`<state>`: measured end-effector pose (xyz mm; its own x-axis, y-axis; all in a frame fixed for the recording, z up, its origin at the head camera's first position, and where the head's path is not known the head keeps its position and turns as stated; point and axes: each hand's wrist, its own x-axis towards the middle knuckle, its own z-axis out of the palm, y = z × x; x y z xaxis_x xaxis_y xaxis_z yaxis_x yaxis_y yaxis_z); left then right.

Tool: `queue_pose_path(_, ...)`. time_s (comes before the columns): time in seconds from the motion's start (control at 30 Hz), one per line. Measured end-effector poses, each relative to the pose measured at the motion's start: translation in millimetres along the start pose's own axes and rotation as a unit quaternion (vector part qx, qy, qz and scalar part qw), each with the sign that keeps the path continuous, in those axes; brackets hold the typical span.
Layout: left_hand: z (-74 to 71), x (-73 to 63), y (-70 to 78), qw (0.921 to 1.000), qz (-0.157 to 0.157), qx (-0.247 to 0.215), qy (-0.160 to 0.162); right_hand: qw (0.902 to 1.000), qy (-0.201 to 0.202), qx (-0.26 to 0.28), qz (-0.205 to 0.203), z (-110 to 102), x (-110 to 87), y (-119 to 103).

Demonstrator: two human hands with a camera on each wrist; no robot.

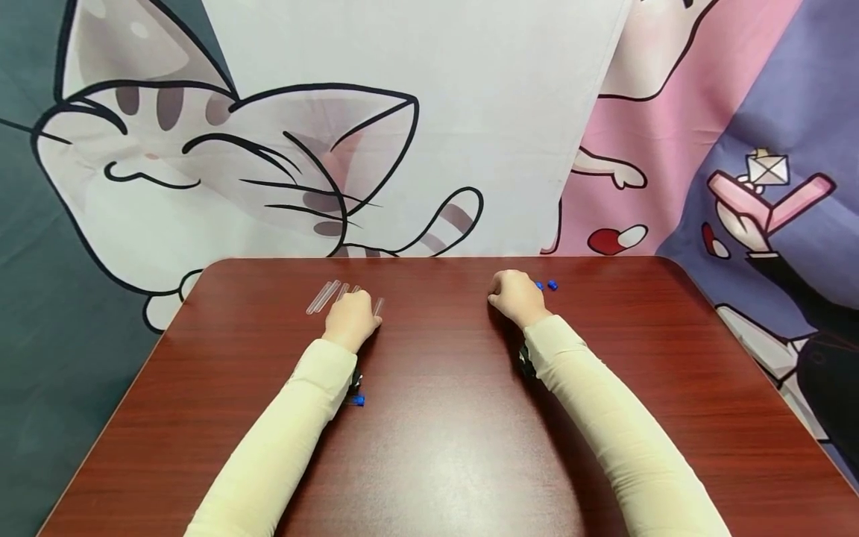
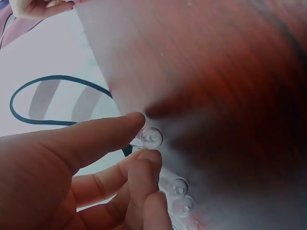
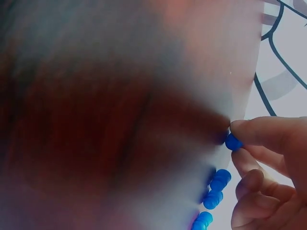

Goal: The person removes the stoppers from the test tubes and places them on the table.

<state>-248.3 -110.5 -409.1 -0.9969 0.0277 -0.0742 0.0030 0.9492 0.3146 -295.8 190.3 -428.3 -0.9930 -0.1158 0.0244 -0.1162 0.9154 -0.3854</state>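
My left hand [image 1: 352, 321] is at the far left part of the table. Between its thumb and index finger it pinches a clear glass test tube [image 2: 152, 137], whose rounded end faces the camera. More clear tubes [image 1: 323, 297] lie beside that hand. On the far right part of the table, my right hand [image 1: 518, 297] pinches a small blue cap [image 3: 233, 142] between thumb and index finger. Several other blue caps [image 3: 220, 180] sit in a row near its curled fingers; in the head view the hand hides some of them, though one cap [image 1: 552, 285] shows.
A blue-capped tube [image 1: 357, 400] lies partly hidden under the left wrist. The brown wooden table [image 1: 429, 418] ends at a far edge, against hanging cloth [image 1: 456, 112] printed with cartoon cats. A dark rounded object [image 1: 828, 388] stands off the right side.
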Motion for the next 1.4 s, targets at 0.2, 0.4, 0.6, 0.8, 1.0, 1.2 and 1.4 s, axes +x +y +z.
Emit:
queue_pose_path(0.2,-2.0,0.6,-0.6,1.0,-0.004,-0.001,0.003,0.9999,0.011,0.007,0.0,-1,-0.8,0)
queue_pose_path(0.4,-4.8,-0.4,-0.7,0.9999,-0.006,-0.01,-0.001,0.9998,0.01,0.019,0.006,-3,-4.8,-1)
queue_pose_path(0.6,-13.4,-3.5,-4.2,0.9998,-0.002,-0.017,-0.004,0.9976,0.032,0.061,0.007,-8,-10.3,1)
queue_pose_path(0.8,-26.3,-10.7,-16.7,0.9997,0.008,-0.023,-0.006,0.9895,0.079,0.121,-0.01,-17,-21.1,4)
queue_pose_path(1.0,-38.8,-29.5,-30.9,0.9962,0.045,-0.069,0.027,0.9798,0.108,0.168,-0.013,-20,-39.3,-2)
queue_pose_path(1.2,-46.9,-49.8,-42.6,0.9838,0.142,-0.099,0.046,0.969,0.12,0.213,-0.038,-12,-62.1,-15)
queue_pose_path(1.4,-45.8,-62.4,-48.3,0.9744,0.204,-0.094,-0.013,0.9643,0.104,0.237,-0.055,0,-82.7,-28)
